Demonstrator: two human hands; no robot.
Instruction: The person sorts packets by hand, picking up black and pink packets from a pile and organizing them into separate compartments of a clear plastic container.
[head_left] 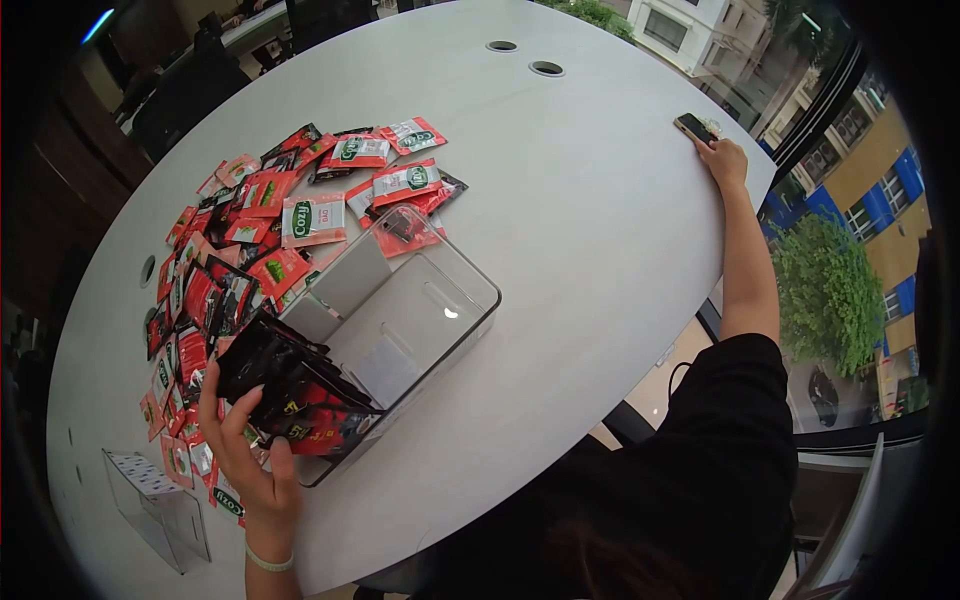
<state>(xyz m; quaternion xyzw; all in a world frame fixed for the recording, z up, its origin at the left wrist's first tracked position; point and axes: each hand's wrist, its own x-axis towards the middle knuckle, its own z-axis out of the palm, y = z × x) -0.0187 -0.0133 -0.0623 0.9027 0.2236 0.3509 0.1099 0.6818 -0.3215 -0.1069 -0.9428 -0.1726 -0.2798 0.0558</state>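
Where behind left hand (pixel 258 475), packets (pixel 290 375) hidden.

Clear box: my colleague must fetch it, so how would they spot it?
On the white table, find the big heap of red, black and white sachets. The clear box sits at its edge, the left hand at one end. Unlike the clear stand at lower left, it has rounded corners.

Red, white and green packets (pixel 314 220); black-and-red packets (pixel 290 385); pale grey tabletop (pixel 590 210); black sleeve (pixel 730 385); white bracelet (pixel 270 562).
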